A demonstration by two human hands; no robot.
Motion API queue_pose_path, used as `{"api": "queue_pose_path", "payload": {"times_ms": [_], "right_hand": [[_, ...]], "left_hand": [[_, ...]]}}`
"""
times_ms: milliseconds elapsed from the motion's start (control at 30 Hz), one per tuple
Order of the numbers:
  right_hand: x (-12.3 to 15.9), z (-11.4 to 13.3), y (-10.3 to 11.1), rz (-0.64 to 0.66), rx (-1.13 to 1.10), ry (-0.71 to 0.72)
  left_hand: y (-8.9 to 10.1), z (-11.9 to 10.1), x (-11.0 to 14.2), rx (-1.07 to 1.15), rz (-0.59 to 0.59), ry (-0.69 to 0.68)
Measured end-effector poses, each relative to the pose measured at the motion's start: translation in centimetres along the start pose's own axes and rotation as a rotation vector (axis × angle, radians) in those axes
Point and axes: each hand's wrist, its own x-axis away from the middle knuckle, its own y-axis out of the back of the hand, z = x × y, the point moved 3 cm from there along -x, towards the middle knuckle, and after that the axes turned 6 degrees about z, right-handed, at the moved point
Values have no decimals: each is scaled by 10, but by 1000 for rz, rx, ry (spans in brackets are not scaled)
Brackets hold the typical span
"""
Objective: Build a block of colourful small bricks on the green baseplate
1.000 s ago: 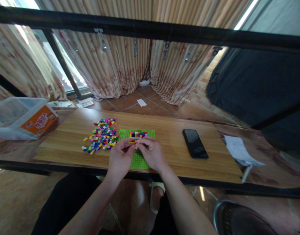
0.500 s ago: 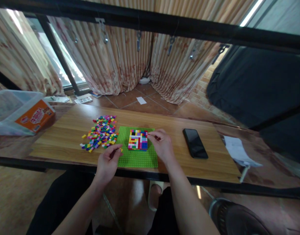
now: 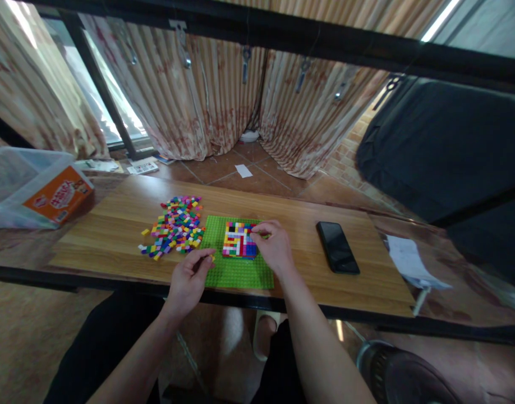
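Observation:
A low block of many-coloured toy building bricks (image 3: 239, 241) stands on a green studded baseplate (image 3: 240, 275). My right hand (image 3: 274, 247) reaches over the block's right side, thumb and fingertips pinched at its far right corner; whatever lies between them is hidden. At the baseplate's left edge, my left hand (image 3: 191, 278) pinches a small yellow brick (image 3: 212, 258) between thumb and forefinger. Loose bricks of many colours (image 3: 177, 227) lie in a spread pile just left of the baseplate.
A black phone (image 3: 338, 247) lies on the wooden table (image 3: 299, 224) to the right. Beyond the table's left end stands a clear plastic bin (image 3: 34, 185) with an orange label. White papers (image 3: 411, 258) rest past the right end, and a dark bar (image 3: 257, 28) crosses overhead.
My right fingertips have shifted slightly left, onto the block's far right corner. My left hand has moved a little right with the yellow brick. The view has also shifted slightly.

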Motion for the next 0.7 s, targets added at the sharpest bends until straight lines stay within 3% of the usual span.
{"api": "queue_pose_path", "payload": {"times_ms": [133,267,467,700], "right_hand": [[-3,-11,-5,-17,-134,-69],[-2,-21,-14,-30,-385,-233],[0,-14,-18,-77,-643,-374],[1,-10,-18,-77,-682,-391]], "left_hand": [[0,0,0,20,-1,-1],[0,-1,1,64,-7,26],[3,-1,0,198,-39,96],[1,-26,-16,128,-51,-51]]}}
